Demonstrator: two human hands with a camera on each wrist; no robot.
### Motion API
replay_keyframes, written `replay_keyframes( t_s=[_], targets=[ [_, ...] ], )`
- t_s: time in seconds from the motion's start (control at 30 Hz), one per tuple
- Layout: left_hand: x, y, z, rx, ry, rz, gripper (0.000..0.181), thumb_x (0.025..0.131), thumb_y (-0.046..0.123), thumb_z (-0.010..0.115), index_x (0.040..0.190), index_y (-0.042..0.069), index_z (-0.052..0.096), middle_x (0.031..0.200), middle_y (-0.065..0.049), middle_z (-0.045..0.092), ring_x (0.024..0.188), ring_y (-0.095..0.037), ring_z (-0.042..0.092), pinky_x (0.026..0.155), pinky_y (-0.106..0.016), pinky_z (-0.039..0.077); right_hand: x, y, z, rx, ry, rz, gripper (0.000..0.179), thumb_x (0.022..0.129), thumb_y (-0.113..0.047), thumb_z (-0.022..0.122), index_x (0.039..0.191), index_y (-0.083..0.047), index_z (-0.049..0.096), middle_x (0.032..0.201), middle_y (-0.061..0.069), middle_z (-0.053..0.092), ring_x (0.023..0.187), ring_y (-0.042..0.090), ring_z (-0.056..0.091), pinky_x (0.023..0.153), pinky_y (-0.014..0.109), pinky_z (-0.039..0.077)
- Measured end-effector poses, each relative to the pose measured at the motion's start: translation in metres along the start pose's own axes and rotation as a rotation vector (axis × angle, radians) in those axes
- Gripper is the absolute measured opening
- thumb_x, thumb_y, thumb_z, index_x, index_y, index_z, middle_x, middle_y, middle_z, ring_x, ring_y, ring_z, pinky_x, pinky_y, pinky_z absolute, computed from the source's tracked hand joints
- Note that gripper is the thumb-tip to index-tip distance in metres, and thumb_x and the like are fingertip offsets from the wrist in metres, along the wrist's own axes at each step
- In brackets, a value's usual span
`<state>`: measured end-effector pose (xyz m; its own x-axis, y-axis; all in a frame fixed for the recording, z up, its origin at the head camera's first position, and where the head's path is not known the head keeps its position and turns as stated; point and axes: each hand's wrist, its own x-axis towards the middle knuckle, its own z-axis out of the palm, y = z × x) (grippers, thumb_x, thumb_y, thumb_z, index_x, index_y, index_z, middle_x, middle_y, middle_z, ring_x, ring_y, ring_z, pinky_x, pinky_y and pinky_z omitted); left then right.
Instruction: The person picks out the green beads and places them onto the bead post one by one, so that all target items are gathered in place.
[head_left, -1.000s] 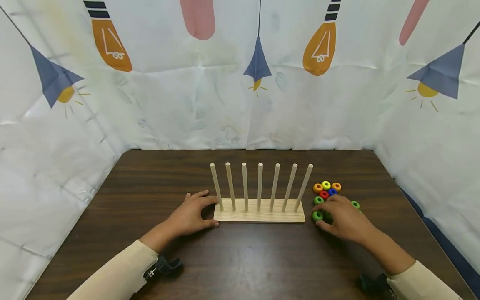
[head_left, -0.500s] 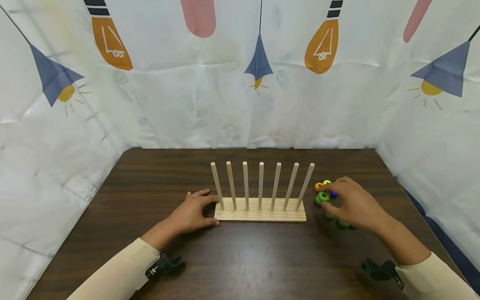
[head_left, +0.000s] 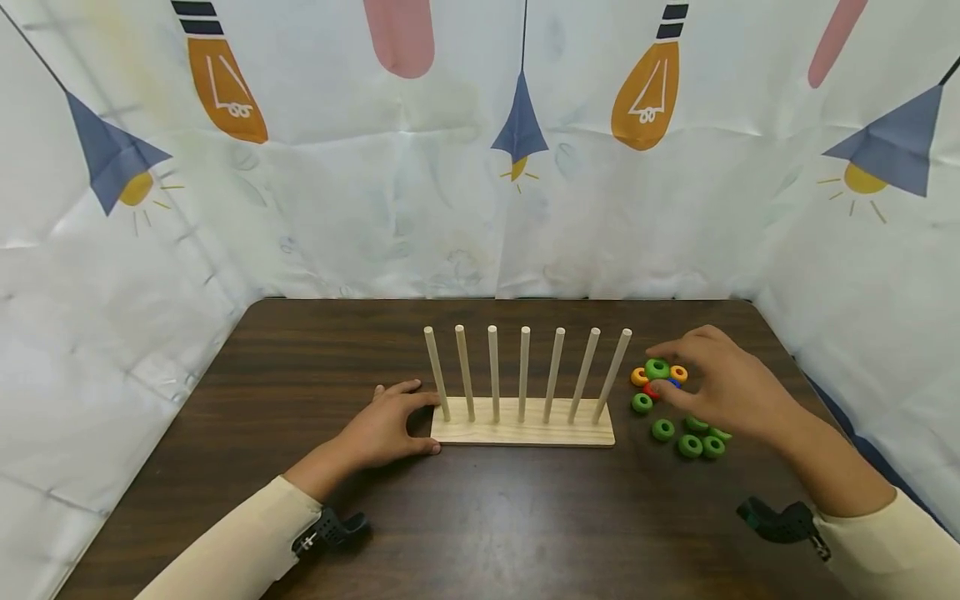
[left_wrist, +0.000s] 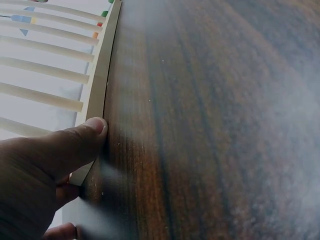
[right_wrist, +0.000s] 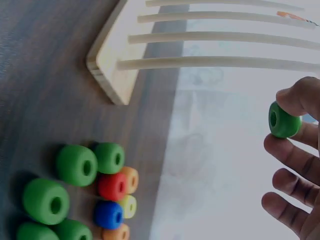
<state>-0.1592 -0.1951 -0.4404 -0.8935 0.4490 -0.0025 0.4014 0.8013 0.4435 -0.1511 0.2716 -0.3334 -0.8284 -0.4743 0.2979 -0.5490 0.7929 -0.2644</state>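
Observation:
A pale wooden peg stand (head_left: 522, 431) with a row of several upright pegs sits on the brown table. My left hand (head_left: 386, 429) grips the left end of its base; the left wrist view has the thumb (left_wrist: 95, 125) on the front edge. Raised above the table to the right of the stand, my right hand (head_left: 723, 383) pinches a green bead (right_wrist: 284, 121) between thumb and fingers. Its hole shows, and the other fingers are spread apart. In the head view the held bead (head_left: 657, 369) overlaps the coloured beads behind it.
Several loose green beads (head_left: 690, 447) lie right of the stand. Beyond them are orange beads (head_left: 678, 373), a red bead (right_wrist: 112, 186), a blue bead (right_wrist: 108, 214) and a yellow bead (right_wrist: 128, 206). A printed white cloth (head_left: 337, 208) hangs behind the table.
My right hand has picked up a green bead from the group and raised it, moving slightly right and away from me. My left hand stays at the stand's end.

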Motion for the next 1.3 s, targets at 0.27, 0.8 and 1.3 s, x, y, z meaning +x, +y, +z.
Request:
replay_keyframes(
  t_s=[0.27, 0.8, 1.3],
  targets=[
    [0.002, 0.0, 0.0, -0.001, -0.004, 0.004, 0.068, 0.079, 0.04, 0.09, 0.137, 0.016, 0.066, 0.145, -0.019, 0.056, 0.145, -0.041, 0.037, 0.109, -0.079, 0.015, 0.009, -0.008, -0.015, -0.007, 0.027, -0.014, 0.034, 0.087, -0.02, 0.082, 0.121, -0.017, 0.074, 0.109, -0.002, 0.064, 0.107, 0.02, 0.055, 0.065, 0.038, 0.052],
    [0.001, 0.004, -0.002, 0.002, -0.014, -0.03, 0.068, 0.078, 0.039, 0.09, 0.137, 0.015, 0.066, 0.148, -0.022, 0.052, 0.145, -0.042, 0.037, 0.111, -0.077, 0.015, 0.025, -0.018, -0.035, 0.0, 0.101, -0.144, 0.04, 0.081, -0.014, 0.087, 0.119, -0.016, 0.074, 0.111, -0.004, 0.068, 0.105, 0.021, 0.058, 0.078, 0.046, 0.051],
    [0.0, 0.004, -0.001, 0.002, -0.01, -0.039, 0.068, 0.078, 0.04, 0.09, 0.137, 0.016, 0.066, 0.149, -0.021, 0.051, 0.145, -0.041, 0.036, 0.112, -0.076, 0.015, 0.035, -0.029, -0.047, 0.006, 0.125, -0.184, 0.042, 0.08, -0.013, 0.088, 0.119, -0.015, 0.074, 0.111, -0.005, 0.07, 0.106, 0.019, 0.059, 0.08, 0.036, 0.048]
  ],
)
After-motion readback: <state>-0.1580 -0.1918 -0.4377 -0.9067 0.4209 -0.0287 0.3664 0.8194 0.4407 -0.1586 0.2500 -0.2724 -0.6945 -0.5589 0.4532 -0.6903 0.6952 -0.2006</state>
